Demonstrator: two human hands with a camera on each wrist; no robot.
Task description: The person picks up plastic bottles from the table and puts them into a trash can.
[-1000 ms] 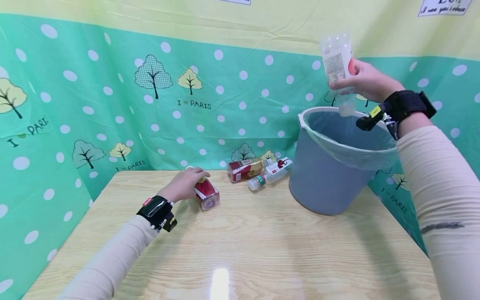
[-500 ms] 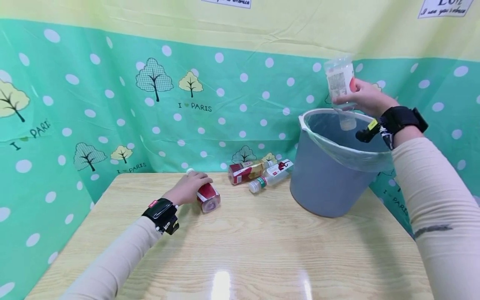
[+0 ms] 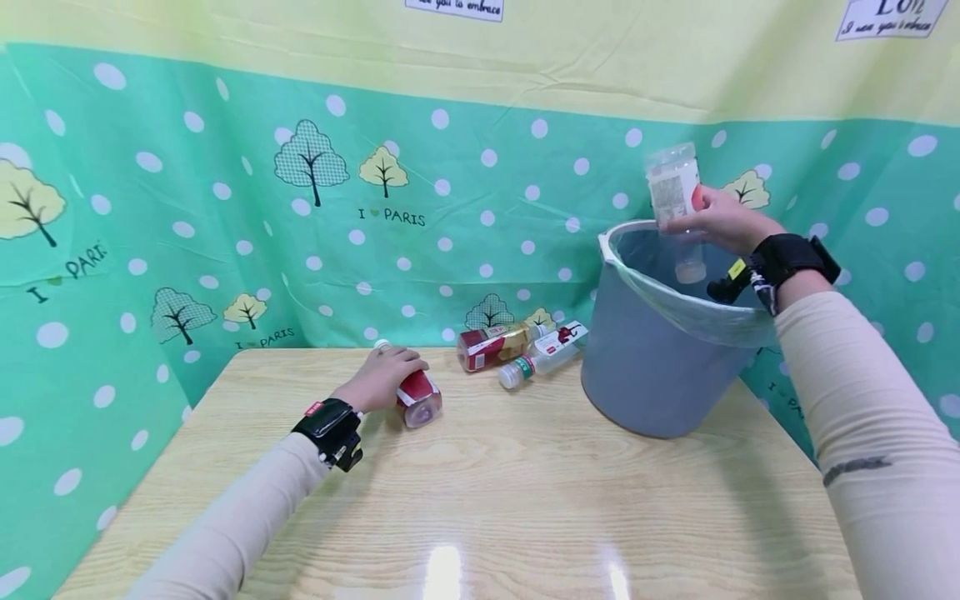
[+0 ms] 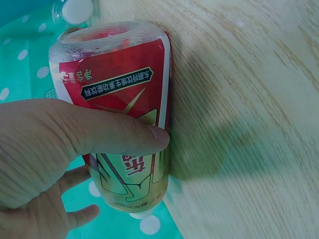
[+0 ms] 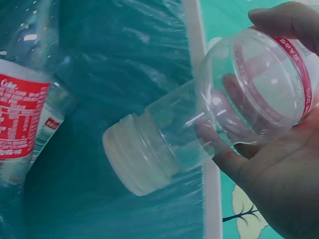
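A person sits at a light wooden desk [image 3: 525, 500] backed by a green dotted cloth printed with trees. The right hand [image 3: 723, 221] holds a clear empty bottle [image 3: 675, 204] upside down, cap pointing into a grey-blue bucket [image 3: 645, 367] lined with a thin plastic bag. This grip is curled round the bottle's body, thumb on one side and fingers on the other; the right wrist view shows the white cap just inside the bucket's rim, with other bottles lying at the bottom.

The left hand [image 3: 382, 375] rests on a red-labelled bottle [image 3: 416, 393] lying on its side on the desk, well apart from the bucket. In the left wrist view the thumb [image 4: 119, 132] presses across the label and the other fingers wrap behind, so this grip pinches the bottle against the palm.

Two more bottles, one with a red label [image 3: 491, 346] and one clear [image 3: 543, 354], lie on the desk between the left hand and the bucket.

To do this well, the inverted bottle probably should be centred over the opening, clear of the rim and liner, and lowered a little so it drops straight rather than bouncing out.
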